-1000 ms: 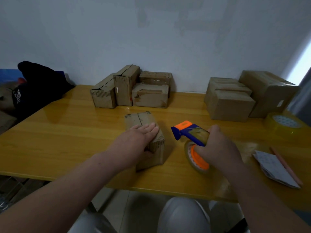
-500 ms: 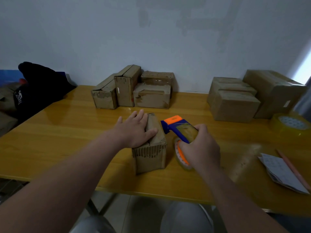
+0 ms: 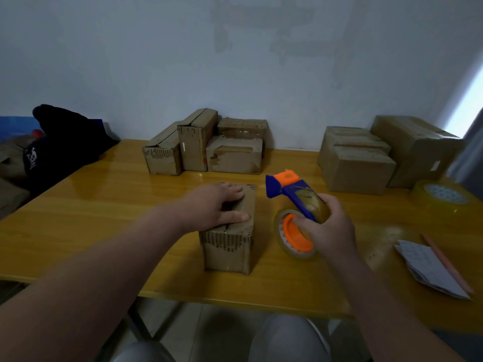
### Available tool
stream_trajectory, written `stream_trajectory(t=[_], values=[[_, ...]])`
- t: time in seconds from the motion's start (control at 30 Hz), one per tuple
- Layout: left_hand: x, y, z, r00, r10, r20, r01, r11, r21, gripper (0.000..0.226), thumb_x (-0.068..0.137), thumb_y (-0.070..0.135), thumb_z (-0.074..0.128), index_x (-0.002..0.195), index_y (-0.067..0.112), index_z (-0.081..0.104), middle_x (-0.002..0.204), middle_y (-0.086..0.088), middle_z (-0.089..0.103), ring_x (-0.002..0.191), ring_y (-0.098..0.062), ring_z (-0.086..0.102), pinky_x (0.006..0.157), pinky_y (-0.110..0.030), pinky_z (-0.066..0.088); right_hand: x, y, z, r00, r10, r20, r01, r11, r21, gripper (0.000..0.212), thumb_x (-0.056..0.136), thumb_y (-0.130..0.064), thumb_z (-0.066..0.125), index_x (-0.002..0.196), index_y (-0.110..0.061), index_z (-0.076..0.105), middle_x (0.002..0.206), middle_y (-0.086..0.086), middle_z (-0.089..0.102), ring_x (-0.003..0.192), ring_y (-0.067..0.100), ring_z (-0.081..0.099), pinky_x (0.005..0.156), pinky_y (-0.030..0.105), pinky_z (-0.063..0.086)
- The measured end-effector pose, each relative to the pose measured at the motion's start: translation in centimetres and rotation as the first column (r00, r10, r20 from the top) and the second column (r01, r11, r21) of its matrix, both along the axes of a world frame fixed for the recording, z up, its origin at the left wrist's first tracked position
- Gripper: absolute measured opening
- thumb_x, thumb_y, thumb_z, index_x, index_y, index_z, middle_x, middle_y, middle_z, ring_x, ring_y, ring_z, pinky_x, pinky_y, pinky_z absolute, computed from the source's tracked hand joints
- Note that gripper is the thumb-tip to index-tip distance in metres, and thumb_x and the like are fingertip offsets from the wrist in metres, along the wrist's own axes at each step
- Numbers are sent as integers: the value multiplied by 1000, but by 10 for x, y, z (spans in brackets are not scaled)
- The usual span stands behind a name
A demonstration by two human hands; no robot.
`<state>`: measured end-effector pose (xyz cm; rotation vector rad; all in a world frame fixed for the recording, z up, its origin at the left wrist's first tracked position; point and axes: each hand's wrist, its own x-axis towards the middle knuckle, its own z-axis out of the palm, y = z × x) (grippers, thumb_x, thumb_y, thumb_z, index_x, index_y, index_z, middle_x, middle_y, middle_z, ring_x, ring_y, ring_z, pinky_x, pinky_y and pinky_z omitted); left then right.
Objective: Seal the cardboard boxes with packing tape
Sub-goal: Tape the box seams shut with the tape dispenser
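Box under left fingers, tape dispenser beside

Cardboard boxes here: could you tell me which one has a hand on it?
The lone small box at the front, under the left hand; the other boxes stand untouched.

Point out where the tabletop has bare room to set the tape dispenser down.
Widest bare patch: table between the black bag and the box under the left hand. Also the near edge below the tape dispenser in the right hand. Crowded right: spare tape roll, papers, stacked boxes.
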<state>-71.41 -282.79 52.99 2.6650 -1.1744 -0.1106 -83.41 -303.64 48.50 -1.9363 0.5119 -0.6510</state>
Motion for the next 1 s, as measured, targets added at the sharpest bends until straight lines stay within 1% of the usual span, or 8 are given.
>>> stream_trajectory(t=[0.13, 0.2, 0.27, 0.33, 0.4, 0.47, 0.6, 1.0], values=[[-8, -7, 5, 987, 69, 147, -60, 996, -65, 56, 86, 57, 51, 131, 23, 54, 140, 4, 50, 125, -15, 46, 100, -33, 38, -9, -7, 21, 984, 149, 94, -155, 986, 63, 56, 71, -18, 82, 113, -37, 49, 102, -19, 53, 94, 7, 53, 65, 26, 44], [-12, -10, 13, 976, 201, 89, -166, 939, -301, 52, 90, 53, 48, 128, 20, 56, 130, 0, 59, 112, -14, 54, 90, -31, 43, -13, -8, 31, 968, 221, 120, -229, 972, 55, 56, 71, -17, 82, 111, -40, 49, 107, -15, 55, 97, 9, 55, 68, 28, 47], [-17, -14, 22, 946, 253, -202, -323, 768, -552, 49, 93, 49, 47, 127, 15, 57, 120, -2, 63, 101, -10, 57, 82, -29, 48, -17, -9, 39, 949, 283, 138, -292, 955, 47, 56, 71, -17, 82, 108, -43, 50, 109, -15, 56, 98, 8, 56, 70, 27, 49], [-23, -16, 32, 763, 93, -640, -561, 587, -584, 49, 91, 49, 50, 120, 11, 57, 112, -5, 64, 97, -16, 62, 74, -31, 53, -20, -7, 45, 930, 339, 141, -347, 938, 29, 58, 70, -17, 82, 109, -45, 50, 109, -18, 55, 97, 5, 57, 68, 21, 48], [-29, -15, 39, 544, -43, -838, -689, 548, -475, 41, 89, 46, 57, 104, 9, 61, 98, -8, 69, 90, -21, 66, 68, -32, 55, -22, -5, 50, 913, 380, 147, -384, 923, -2, 60, 70, -17, 82, 112, -45, 50, 107, -22, 56, 94, -2, 57, 62, 14, 49], [-33, -11, 41, 470, -95, -877, -703, 561, -438, 25, 89, 32, 61, 92, 7, 65, 76, -6, 70, 72, -16, 67, 60, -30, 55, -24, -2, 54, 892, 424, 155, -421, 905, -53, 60, 70, -15, 82, 112, -43, 51, 103, -24, 57, 92, -7, 57, 62, 10, 49], [-38, 0, 40, 538, -58, -841, -683, 555, -475, 13, 89, 11, 59, 78, 9, 64, 60, -3, 62, 51, -10, 58, 51, -24, 50, -29, 4, 60, 838, 534, 111, -511, 840, -183, 64, 70, -13, 83, 116, -44, 50, 105, -34, 56, 96, -7, 58, 65, 10, 49], [-55, 38, 16, 619, 74, -782, -705, 493, -511, 16, 86, 14, 63, 71, 10, 61, 59, -2, 64, 52, -10, 58, 54, -24, 48, -45, 3, 79, 727, 644, -240, -687, 677, -262, 70, 64, -40, 78, 117, -69, 44, 106, -36, 54, 85, -2, 63, 61, 21, 57]])
